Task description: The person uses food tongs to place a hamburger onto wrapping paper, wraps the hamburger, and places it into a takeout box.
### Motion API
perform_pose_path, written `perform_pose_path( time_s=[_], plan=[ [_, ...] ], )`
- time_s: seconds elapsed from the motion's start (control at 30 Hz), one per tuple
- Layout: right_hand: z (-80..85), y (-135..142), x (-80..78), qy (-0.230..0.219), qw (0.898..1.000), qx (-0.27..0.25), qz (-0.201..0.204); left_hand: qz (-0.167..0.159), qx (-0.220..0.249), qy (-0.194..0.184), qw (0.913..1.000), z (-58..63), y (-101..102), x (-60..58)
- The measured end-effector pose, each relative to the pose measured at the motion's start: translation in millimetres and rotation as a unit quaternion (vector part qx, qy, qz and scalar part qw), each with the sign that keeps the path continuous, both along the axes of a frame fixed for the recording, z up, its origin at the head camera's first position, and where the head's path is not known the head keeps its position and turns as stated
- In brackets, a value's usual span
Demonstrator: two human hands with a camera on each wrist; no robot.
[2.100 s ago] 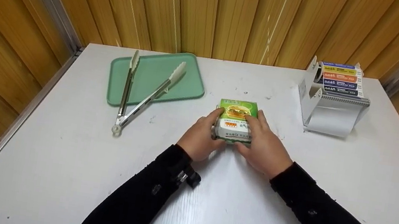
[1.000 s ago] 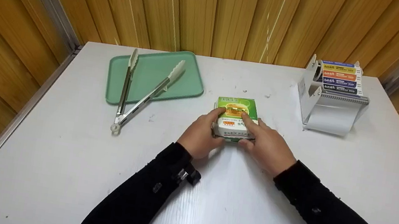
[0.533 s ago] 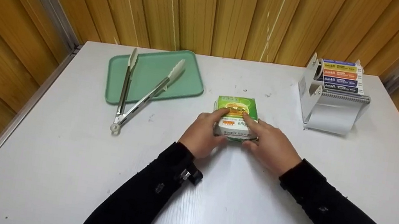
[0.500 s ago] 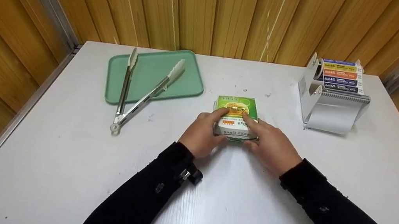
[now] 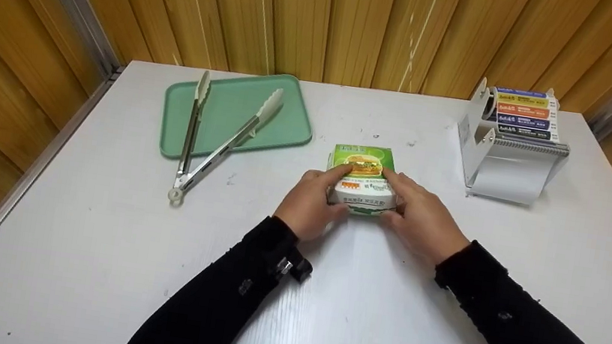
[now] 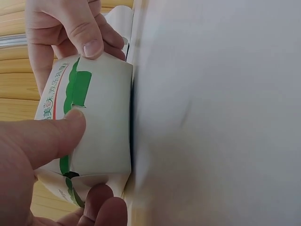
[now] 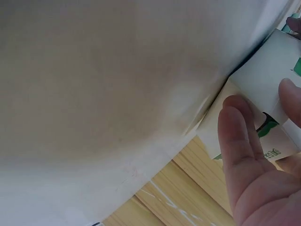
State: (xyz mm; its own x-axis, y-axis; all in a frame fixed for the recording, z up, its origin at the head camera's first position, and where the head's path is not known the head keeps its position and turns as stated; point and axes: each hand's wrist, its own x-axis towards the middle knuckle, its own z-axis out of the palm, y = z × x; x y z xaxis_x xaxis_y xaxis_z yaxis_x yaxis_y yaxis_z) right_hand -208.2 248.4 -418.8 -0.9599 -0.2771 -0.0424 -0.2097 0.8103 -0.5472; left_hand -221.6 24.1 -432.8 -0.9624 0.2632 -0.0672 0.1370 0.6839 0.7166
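A green and white paper burger box (image 5: 367, 188) with a burger picture on its lid sits on the white table in the head view, its lid down. My left hand (image 5: 307, 207) grips its left side, index finger on the lid. My right hand (image 5: 425, 223) grips the right side, index fingertip at the lid's edge. In the left wrist view, the left thumb presses the white front wall beside a green tab (image 6: 83, 88), and a dark gap shows at the box's corner. The right wrist view shows the right fingers (image 7: 235, 136) along the box's side wall.
At the back left, a green tray (image 5: 231, 103) lies with spread metal tongs (image 5: 217, 160) across it, their hinge end on the table. A white label dispenser (image 5: 513, 145) with several coloured rolls stands at the back right. A wood-panelled wall (image 5: 358, 28) rises behind the table.
The right hand has slid a little to the right, its index finger drawing back from the burger picture toward the lid's edge. The box has shifted slightly; the left hand stays on it.
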Motion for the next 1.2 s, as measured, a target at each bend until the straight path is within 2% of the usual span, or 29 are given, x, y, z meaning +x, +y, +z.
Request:
perform_pose_path(
  time_s=[0.27,0.63,1.03,1.2],
  plan=[
    [1.0,1,-0.8,-0.013,1.000,-0.013,0.008,0.001,0.008,-0.002,1.0000,-0.3,1,-0.3],
    [3.7,7,-6.8,-0.087,0.993,-0.059,-0.045,0.005,0.027,-0.005,0.9996,-1.9,0,-1.9],
    [1.1,9,-15.6,-0.116,0.987,-0.093,-0.066,-0.007,0.039,0.000,0.9992,-4.2,-3,-3.5],
    [0.7,11,-18.6,-0.136,0.981,-0.120,-0.074,-0.001,0.041,0.000,0.9992,-3.9,-4,-2.7]
  ],
)
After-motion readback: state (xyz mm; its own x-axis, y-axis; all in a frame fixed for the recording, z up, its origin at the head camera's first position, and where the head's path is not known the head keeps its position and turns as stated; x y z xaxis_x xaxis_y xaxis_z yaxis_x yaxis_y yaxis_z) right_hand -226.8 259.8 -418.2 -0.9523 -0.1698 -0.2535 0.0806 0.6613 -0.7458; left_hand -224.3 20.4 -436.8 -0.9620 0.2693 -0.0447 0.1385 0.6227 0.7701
